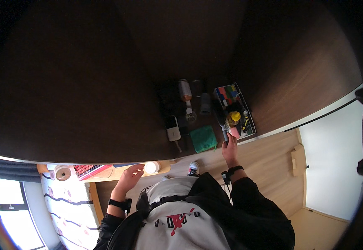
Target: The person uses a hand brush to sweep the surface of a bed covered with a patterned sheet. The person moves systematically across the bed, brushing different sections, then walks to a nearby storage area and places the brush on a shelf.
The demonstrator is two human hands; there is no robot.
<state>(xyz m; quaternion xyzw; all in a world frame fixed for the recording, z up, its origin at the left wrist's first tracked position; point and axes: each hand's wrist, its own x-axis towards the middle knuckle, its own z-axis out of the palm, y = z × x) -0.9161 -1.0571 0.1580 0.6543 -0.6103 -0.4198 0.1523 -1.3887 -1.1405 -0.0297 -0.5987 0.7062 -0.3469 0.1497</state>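
My right hand (230,149) reaches to the front edge of a dark wooden shelf and grips a grey-handled brush (225,135). The brush lies along the left side of a wire-sided basket (249,120). Inside that basket are a jar with a yellow lid (235,117), a pink item (235,132), a black-and-yellow item (245,125) and several coloured blocks (227,93). A green cloth pouch (203,139) lies left of my right hand. My left hand (131,177) is empty, fingers apart, beside a white round container (152,167) on a desk.
Farther left on the shelf are a white device with a cable (173,128), a clear bottle (185,90) and a dark grey cylinder (205,103). Below, the desk holds a red keyboard (87,170) and a small fan (62,172). A bed (70,200) stands by the window.
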